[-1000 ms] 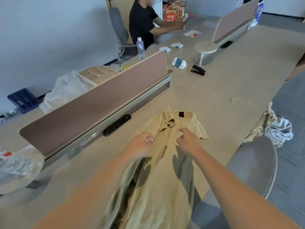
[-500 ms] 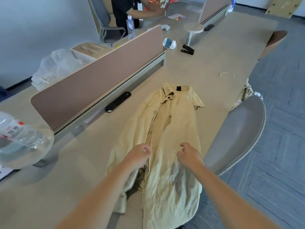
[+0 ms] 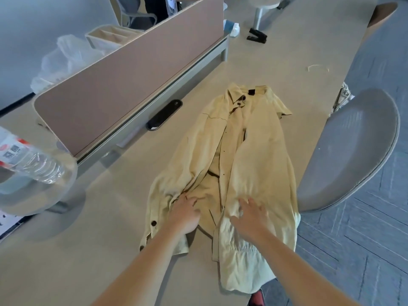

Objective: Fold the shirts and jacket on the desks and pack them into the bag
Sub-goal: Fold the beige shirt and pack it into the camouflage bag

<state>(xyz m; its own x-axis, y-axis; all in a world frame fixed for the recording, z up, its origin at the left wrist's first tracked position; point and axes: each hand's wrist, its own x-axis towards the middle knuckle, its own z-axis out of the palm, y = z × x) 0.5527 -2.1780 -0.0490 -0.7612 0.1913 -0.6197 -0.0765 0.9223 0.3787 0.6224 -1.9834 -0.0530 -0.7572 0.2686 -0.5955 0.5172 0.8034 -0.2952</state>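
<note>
A pale yellow, lightweight cotton jacket with dark buttons (image 3: pixel 245 155) lies spread lengthwise on the beige bench (image 3: pixel 276 54), its collar at the far end and its hem hanging over the near edge. Both bare hands rest on its lower part. The left hand (image 3: pixel 184 214) lies palm down on the left front panel, fingers slightly curled against the cloth; its grip is released, pressing rather than pinching. The right hand (image 3: pixel 250 215) lies flat just beside it on the right front panel, fingers spread and grip likewise released. Between the two hands runs the open front of the jacket, with a row of small dark buttons leading away towards the collar. Just left of the left hand a cuff with a dark button (image 3: pixel 153 223) lies at the jacket's edge. To the right of the right hand, off the bench, stands a grey curved chair back (image 3: pixel 351 151). Far beyond the left hand a long brownish-pink divider panel (image 3: pixel 132 74) runs along the bench, with a black oval cable port (image 3: pixel 164 114) at its foot. Well to the left of the left hand a clear plastic water bottle with a red-and-white label (image 3: pixel 28 160) lies tilted in a translucent bowl (image 3: pixel 44 195). Far ahead, past the collar, a black stapler (image 3: pixel 257 37) sits on the bench.
</note>
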